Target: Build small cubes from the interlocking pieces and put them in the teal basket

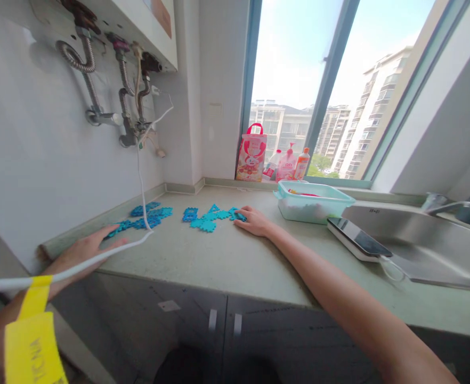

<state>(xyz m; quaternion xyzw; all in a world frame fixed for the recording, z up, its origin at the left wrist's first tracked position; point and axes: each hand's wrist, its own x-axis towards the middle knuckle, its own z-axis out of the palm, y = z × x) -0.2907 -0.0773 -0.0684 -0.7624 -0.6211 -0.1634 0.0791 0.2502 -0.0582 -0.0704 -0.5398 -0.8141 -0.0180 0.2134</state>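
Several blue interlocking puzzle tiles lie on the pale green countertop (219, 261), a joined group (209, 218) in the middle and a looser group (145, 216) to the left near the wall. My right hand (254, 220) rests flat on the counter, its fingertips touching the right end of the middle group. My left hand (87, 248) lies at the counter's left edge, fingers stretched toward the left group and touching its nearest tile. A white cable (99, 260) crosses over my left hand. A yellow label band (33, 341) is on my left wrist.
A clear plastic box with a teal rim (313, 202) stands right of my right hand. A phone on a white slab (358, 240) lies by the steel sink (427, 240) with its tap (438, 202). Bottles and a red bag (252, 154) line the window sill. Pipes (123, 101) hang on the wall.
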